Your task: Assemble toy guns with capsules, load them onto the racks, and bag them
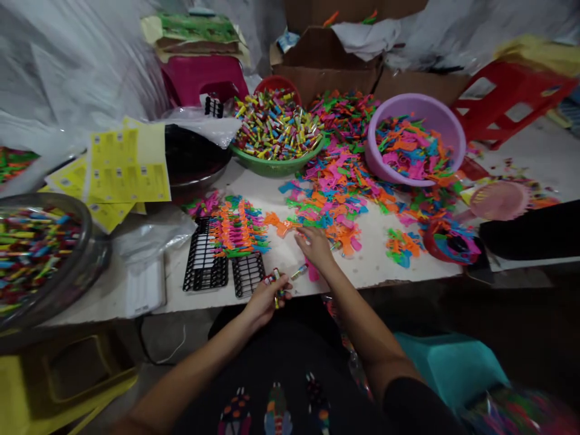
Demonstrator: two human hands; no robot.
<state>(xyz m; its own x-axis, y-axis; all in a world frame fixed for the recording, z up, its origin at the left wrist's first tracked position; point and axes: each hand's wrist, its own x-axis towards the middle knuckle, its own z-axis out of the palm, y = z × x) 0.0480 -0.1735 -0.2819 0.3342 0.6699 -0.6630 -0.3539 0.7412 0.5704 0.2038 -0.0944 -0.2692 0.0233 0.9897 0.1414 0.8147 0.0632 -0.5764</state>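
No lettering can be read. On the yellow label sheets (129,162), beyond and to the left of the left hand (263,299), rows of fine print and small dark blocks are seen, too small and blurred to be made out.

Right of centre, we can pass over the tabletop (372,248); at upper centre, the green basin (274,168) and plastic pieces (341,175) obstruct us.

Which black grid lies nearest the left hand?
The smaller-looking grid on the right, just beside the left hand; the other black grid lies farther left.
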